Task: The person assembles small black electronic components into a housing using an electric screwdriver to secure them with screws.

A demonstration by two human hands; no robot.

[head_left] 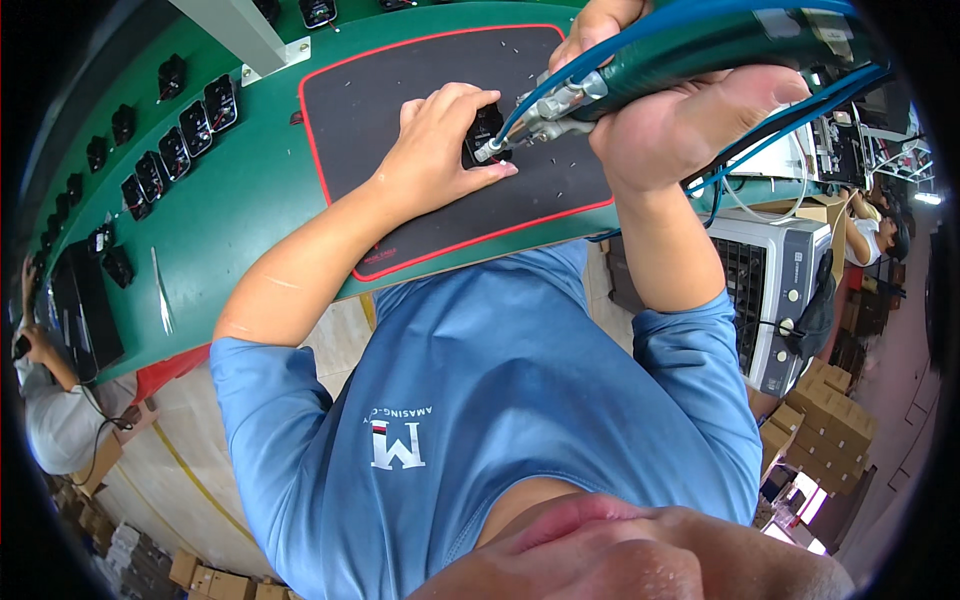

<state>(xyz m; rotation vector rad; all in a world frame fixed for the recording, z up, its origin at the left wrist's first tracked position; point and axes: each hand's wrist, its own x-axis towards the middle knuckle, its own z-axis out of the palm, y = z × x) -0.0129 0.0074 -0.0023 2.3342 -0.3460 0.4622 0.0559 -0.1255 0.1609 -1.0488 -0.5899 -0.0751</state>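
Honestly, my worry is the left hand (435, 145): its thumb and fingers are curved part-way open around the small black part (484, 128), holding it by its opposite edges on the red-edged mat (370, 110). The right hand (675, 130) is wrapped snugly round the green-bodied tool (700, 56), whose metal tip (487, 153) sits right at the part; can't tell if it's actually touching. If that tip skids because of the slant, I'd guess it could scratch the part or catch the thumb near it. A snagged blue tube (600, 52) might pull the tool off line, and those loose pale bits (559, 195) could get underneath and rock things.
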